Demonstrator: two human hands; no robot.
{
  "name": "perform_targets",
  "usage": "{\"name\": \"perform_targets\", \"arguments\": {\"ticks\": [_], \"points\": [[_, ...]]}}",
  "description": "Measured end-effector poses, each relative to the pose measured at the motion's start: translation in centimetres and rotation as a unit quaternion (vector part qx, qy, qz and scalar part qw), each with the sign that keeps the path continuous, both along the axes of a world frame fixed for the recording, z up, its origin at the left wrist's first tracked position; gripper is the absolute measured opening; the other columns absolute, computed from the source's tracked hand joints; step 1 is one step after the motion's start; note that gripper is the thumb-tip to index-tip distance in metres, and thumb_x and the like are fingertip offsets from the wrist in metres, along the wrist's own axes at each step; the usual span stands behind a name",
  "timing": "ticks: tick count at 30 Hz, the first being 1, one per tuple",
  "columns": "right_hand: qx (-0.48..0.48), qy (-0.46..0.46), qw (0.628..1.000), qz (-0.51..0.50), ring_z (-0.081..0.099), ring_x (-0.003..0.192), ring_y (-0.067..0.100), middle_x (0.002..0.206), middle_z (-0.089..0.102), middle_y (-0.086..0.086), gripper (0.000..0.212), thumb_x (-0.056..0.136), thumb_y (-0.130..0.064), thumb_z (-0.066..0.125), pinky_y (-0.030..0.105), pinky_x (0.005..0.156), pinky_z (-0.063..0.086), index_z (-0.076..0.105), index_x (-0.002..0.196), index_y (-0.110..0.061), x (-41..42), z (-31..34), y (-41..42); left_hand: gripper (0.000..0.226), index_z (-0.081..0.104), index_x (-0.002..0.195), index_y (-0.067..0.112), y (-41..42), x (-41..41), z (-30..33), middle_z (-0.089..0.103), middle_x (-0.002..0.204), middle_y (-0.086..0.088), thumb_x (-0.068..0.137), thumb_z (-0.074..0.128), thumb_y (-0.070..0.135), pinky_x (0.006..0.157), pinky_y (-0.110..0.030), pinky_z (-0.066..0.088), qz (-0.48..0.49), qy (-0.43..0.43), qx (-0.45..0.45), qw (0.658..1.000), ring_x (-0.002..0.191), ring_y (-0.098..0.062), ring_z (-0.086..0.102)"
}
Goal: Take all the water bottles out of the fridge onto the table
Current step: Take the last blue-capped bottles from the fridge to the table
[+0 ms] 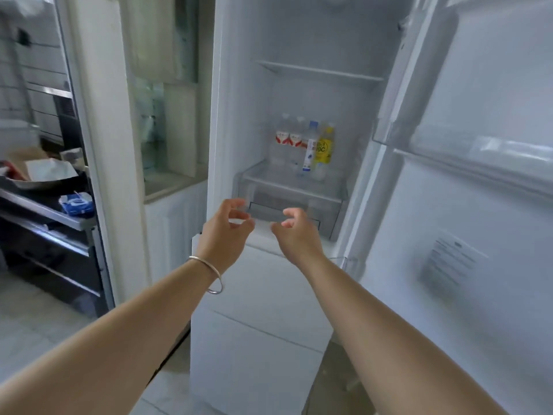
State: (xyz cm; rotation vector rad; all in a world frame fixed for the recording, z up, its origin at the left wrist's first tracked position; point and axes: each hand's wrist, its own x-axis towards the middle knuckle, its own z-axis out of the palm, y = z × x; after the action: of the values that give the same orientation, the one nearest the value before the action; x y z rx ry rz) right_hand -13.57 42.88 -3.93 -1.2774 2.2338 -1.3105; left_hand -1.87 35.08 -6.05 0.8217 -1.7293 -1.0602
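Note:
The white fridge (233, 115) stands open before me. Several bottles stand in a row on its lower glass shelf (287, 185): two clear ones with red-and-white labels (282, 139) (297, 139), a blue-capped one with a white label (311, 145), and a yellow-labelled one (325, 146). My left hand (229, 232), with a bracelet on the wrist, and my right hand (294, 232) reach toward the fridge, below the shelf front. Both hold nothing, fingers curled and apart.
The fridge door (478, 205) is swung open on the right, with door racks (466, 154). A clear drawer (284, 211) sits under the shelf. To the left, a doorway shows a metal rack (51, 217) with a blue packet (76, 203).

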Motion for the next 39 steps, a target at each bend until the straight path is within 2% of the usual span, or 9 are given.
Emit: {"name": "perform_targets", "arguments": {"ticks": [3, 9, 16, 19, 21, 24, 30, 35, 39], "points": [[0.004, -0.015, 1.000, -0.020, 0.050, 0.096, 0.016, 0.103, 0.056, -0.002, 0.049, 0.089, -0.032, 0.053, 0.028, 0.078, 0.035, 0.041, 0.134, -0.016, -3.2, 0.0, -4.5, 0.033, 0.051, 0.119, 0.022, -4.6, -2.8, 0.6, 0.063, 0.101, 0.003, 0.087, 0.058, 0.019, 0.071, -0.030, 0.051, -0.012, 0.007, 0.003, 1.000, 0.082, -0.015, 0.060], [0.003, -0.026, 0.998, -0.066, 0.053, 0.114, 0.023, 0.124, 0.059, 0.004, 0.049, 0.089, -0.033, 0.055, 0.026, 0.085, 0.036, 0.042, 0.133, -0.017, -8.9, 0.1, -13.0, 0.030, 0.052, 0.115, 0.022, -14.5, -9.3, 0.8, 0.058, 0.088, 0.010, 0.086, 0.057, 0.014, 0.046, -0.008, 0.041, -0.044, 0.021, 0.016, 0.999, 0.069, -0.007, 0.055], [-0.014, -0.012, 0.985, -0.169, 0.056, 0.109, 0.023, 0.116, 0.060, 0.002, 0.047, 0.087, -0.033, 0.057, 0.030, 0.087, 0.043, 0.046, 0.131, -0.020, -15.2, 0.8, -22.3, 0.035, 0.053, 0.118, 0.019, -25.4, -17.8, 1.2, 0.060, 0.093, 0.004, 0.084, 0.062, 0.014, 0.050, -0.004, 0.039, -0.103, 0.001, -0.019, 0.995, 0.073, -0.014, 0.055], [-0.022, -0.017, 0.977, -0.211, 0.058, 0.098, 0.021, 0.110, 0.060, 0.000, 0.047, 0.087, -0.031, 0.057, 0.031, 0.080, 0.047, 0.046, 0.131, -0.020, -18.1, 1.0, -25.5, 0.037, 0.052, 0.121, 0.021, -29.6, -21.6, 1.5, 0.060, 0.098, 0.004, 0.085, 0.060, 0.017, 0.056, -0.014, 0.041, -0.144, -0.013, -0.013, 0.989, 0.074, -0.008, 0.055], [-0.024, -0.022, 0.973, -0.230, 0.057, 0.093, 0.019, 0.108, 0.060, -0.002, 0.045, 0.086, -0.030, 0.058, 0.032, 0.081, 0.048, 0.047, 0.128, -0.021, -19.8, 0.8, -27.0, 0.038, 0.051, 0.122, 0.021, -31.6, -24.3, 1.5, 0.059, 0.097, 0.004, 0.085, 0.060, 0.017, 0.061, -0.021, 0.041, -0.160, -0.016, 0.002, 0.987, 0.079, -0.014, 0.057], [-0.036, -0.015, 0.966, -0.254, 0.060, 0.098, 0.024, 0.111, 0.061, 0.004, 0.046, 0.084, -0.029, 0.061, 0.031, 0.083, 0.046, 0.049, 0.126, -0.017, -22.7, 0.3, -28.9, 0.039, 0.051, 0.120, 0.020, -33.4, -28.4, 0.8, 0.059, 0.096, 0.002, 0.083, 0.062, 0.017, 0.072, -0.026, 0.043, -0.190, -0.019, 0.044, 0.981, 0.089, -0.024, 0.060], [-0.082, -0.064, 0.950, -0.295, 0.052, 0.094, 0.015, 0.112, 0.055, 0.005, 0.057, 0.082, -0.025, 0.067, 0.018, 0.074, 0.033, 0.042, 0.133, -0.013, -30.4, 0.7, -31.0, 0.051, 0.049, 0.128, 0.014, -36.1, -35.9, 0.7, 0.058, 0.115, -0.004, 0.082, 0.067, 0.026, 0.080, -0.029, 0.044, -0.212, -0.040, 0.062, 0.974, 0.093, -0.017, 0.056], [-0.099, -0.082, 0.941, -0.314, 0.050, 0.120, 0.024, 0.137, 0.046, 0.012, 0.076, 0.078, -0.026, 0.072, 0.027, 0.091, 0.042, 0.032, 0.141, -0.012, -36.3, 1.1, -32.9, 0.063, 0.043, 0.136, 0.008, -38.1, -41.0, 1.2, 0.045, 0.139, -0.013, 0.082, 0.067, 0.032, 0.096, -0.033, 0.041, -0.184, -0.052, 0.052, 0.980, 0.123, -0.025, 0.049], [-0.100, -0.089, 0.943, -0.306, 0.048, 0.124, 0.025, 0.140, 0.043, 0.010, 0.085, 0.072, -0.027, 0.076, 0.041, 0.103, 0.042, 0.030, 0.142, -0.013, -39.1, 0.9, -34.5, 0.066, 0.040, 0.137, 0.004, -38.7, -43.4, 1.0, 0.043, 0.135, -0.007, 0.083, 0.066, 0.033, 0.094, -0.028, 0.037, -0.177, -0.025, 0.048, 0.983, 0.122, -0.020, 0.046]]}}
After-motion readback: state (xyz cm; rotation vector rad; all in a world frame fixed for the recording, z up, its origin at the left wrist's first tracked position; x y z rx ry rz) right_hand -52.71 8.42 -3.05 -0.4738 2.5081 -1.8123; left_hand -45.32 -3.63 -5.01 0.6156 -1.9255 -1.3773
